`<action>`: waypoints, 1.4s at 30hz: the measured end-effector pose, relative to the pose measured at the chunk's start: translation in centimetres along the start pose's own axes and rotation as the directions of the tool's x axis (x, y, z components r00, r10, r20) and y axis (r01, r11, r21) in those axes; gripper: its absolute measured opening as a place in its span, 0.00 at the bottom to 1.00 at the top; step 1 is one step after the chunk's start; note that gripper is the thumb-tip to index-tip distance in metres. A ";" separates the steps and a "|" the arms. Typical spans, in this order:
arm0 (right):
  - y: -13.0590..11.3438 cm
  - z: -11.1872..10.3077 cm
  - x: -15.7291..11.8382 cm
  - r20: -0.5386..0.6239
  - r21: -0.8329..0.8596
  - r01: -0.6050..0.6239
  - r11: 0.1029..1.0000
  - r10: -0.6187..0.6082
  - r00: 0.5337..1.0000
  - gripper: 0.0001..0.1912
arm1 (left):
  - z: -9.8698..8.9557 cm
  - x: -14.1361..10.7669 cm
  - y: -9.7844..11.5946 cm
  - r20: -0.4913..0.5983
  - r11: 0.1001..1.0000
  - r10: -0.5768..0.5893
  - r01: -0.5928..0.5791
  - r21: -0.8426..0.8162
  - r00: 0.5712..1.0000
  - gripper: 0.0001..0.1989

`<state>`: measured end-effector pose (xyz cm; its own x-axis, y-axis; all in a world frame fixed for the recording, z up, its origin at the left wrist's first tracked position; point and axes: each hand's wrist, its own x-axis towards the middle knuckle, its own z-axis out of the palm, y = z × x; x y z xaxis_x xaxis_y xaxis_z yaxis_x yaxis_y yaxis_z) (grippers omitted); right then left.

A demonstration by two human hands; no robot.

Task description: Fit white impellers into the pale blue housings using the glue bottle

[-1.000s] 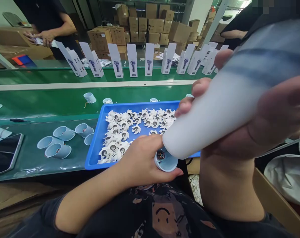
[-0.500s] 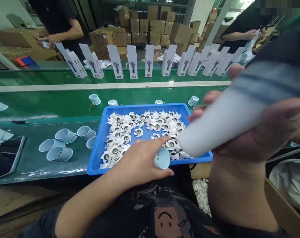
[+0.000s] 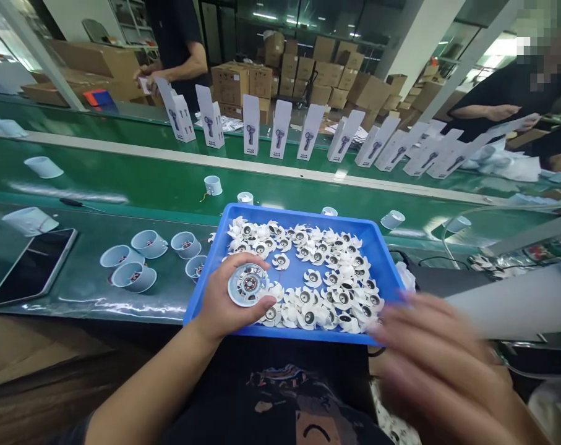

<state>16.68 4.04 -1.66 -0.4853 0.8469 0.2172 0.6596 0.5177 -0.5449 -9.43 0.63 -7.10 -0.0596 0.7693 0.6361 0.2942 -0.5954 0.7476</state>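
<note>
My left hand (image 3: 229, 300) is wrapped round a light-blue fan housing (image 3: 248, 285), held over the front left of the blue tray. Its open end faces me, showing a round core with reddish parts inside. Small white fan impellers (image 3: 308, 298) lie heaped in the blue tray (image 3: 303, 337), several with their dark-ringed hubs facing up. My right hand (image 3: 440, 361) is smeared by motion at the tray's front right corner, so its grip is unclear. Behind that hand, a thick white cylinder (image 3: 516, 303) reaches in from the right edge.
Several more light-blue housings (image 3: 134, 277) stand left of the tray, near a tablet (image 3: 34, 266) and a screwdriver (image 3: 80, 204). Others lie on the green belt (image 3: 169, 179). White boxes (image 3: 251, 127) line the far side. Two people (image 3: 180, 55) work across the bench.
My right hand has come off the white cylinder and moved down. The cylinder is now farther right. The housing in my left hand has turned its open end toward me, and the view has shifted.
</note>
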 end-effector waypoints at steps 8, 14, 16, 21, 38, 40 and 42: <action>0.9 9.0 11.0 0.304 -0.416 -0.002 0.909 0.141 0.942 0.14 | -0.4 -0.5 -0.7 -0.150 0.990 0.030 -0.050 -0.133 0.988 0.21; 0.8 7.6 9.5 0.472 -0.439 0.284 0.852 -0.050 0.880 0.13 | -0.4 -0.4 -0.4 -0.179 0.977 -0.011 -0.028 -0.212 0.984 0.19; 0.4 6.2 8.8 0.535 -0.410 0.344 0.845 -0.083 0.841 0.13 | -0.2 -0.3 -0.4 -0.167 0.968 -0.018 -0.024 -0.250 0.986 0.20; -0.7 5.9 9.6 0.421 -0.540 0.156 0.827 0.105 0.901 0.16 | 0.7 -0.6 -0.8 -0.066 0.936 -0.106 0.078 -0.343 0.992 0.33; -3.7 4.6 6.9 0.266 0.303 -0.154 0.940 0.072 0.961 0.18 | -3.9 -2.9 3.7 0.161 0.980 -0.114 0.085 0.178 0.980 0.34; -4.1 4.6 5.2 0.285 0.477 -0.158 0.865 0.018 0.958 0.21 | -3.9 -2.8 3.9 0.177 0.959 -0.092 0.040 0.279 0.980 0.34; -4.5 4.7 3.8 0.282 0.578 -0.153 0.802 -0.021 0.959 0.22 | -3.4 -2.3 3.9 0.224 0.931 -0.077 -0.010 0.365 0.972 0.31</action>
<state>9.12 4.34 -2.19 -0.6411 0.7674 -0.0091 0.2714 0.2157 -0.9380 -11.43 -4.20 -5.00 0.1329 0.8450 0.5179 0.6222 -0.4779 0.6200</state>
